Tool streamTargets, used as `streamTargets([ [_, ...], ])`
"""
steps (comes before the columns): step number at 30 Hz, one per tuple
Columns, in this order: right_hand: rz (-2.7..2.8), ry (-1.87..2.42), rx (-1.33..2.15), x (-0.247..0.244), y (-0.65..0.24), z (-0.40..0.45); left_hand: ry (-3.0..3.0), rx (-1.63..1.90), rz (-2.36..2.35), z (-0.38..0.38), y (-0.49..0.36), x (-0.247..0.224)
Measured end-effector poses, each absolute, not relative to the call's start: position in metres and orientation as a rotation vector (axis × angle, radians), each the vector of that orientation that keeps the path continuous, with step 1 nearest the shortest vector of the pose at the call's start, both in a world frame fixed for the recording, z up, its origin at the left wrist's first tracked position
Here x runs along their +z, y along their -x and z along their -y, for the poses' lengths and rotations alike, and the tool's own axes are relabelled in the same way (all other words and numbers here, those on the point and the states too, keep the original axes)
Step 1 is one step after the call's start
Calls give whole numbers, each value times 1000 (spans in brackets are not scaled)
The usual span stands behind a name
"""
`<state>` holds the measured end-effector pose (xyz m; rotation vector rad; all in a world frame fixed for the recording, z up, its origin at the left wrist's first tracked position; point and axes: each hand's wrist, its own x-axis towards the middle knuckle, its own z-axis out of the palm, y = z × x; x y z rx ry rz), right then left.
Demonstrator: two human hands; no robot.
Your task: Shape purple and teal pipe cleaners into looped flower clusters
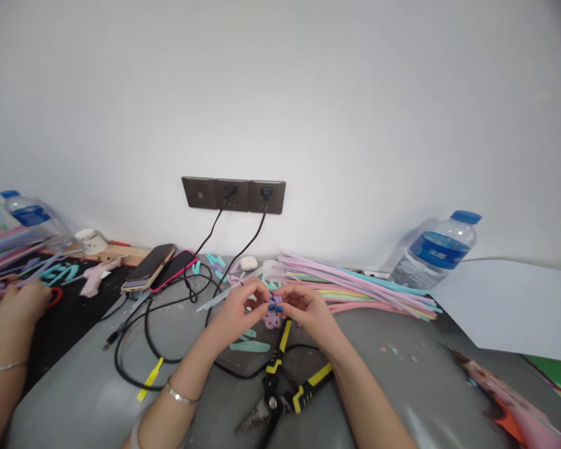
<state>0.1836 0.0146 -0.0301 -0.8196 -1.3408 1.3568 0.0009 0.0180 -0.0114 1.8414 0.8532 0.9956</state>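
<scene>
Both hands meet over the middle of the grey table, pinching a small purple and pink looped piece (272,319) between their fingertips. My left hand (247,307) comes in from the left with a silver bangle on its wrist, thumb and fingers closed on the piece. My right hand (307,307) grips the same piece from the right, its fingers bent inward. Blue nails show where the thumbs come together. Black and yellow pliers (273,402) lie spread just below the hands. Mint green fuzzy strips (250,346) rest under my left hand.
Pastel fuzzy stems (355,284) lie behind my right hand, near a water bottle (437,249) and white paper (509,305). Black cables (147,324) loop at left beside two phones (149,268). Another person's hand (23,305) is at far left. Pink-handled scissors (505,393) lie at right.
</scene>
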Motion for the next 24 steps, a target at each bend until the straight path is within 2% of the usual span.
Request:
streamTargets([
  [10,1313,877,1146,-31,-180,-15,-1480,1122,-875,-17,-14,-16],
  [24,1331,854,1244,-26,-179,-14,-1275,1171,-880,-18,-16,-18],
])
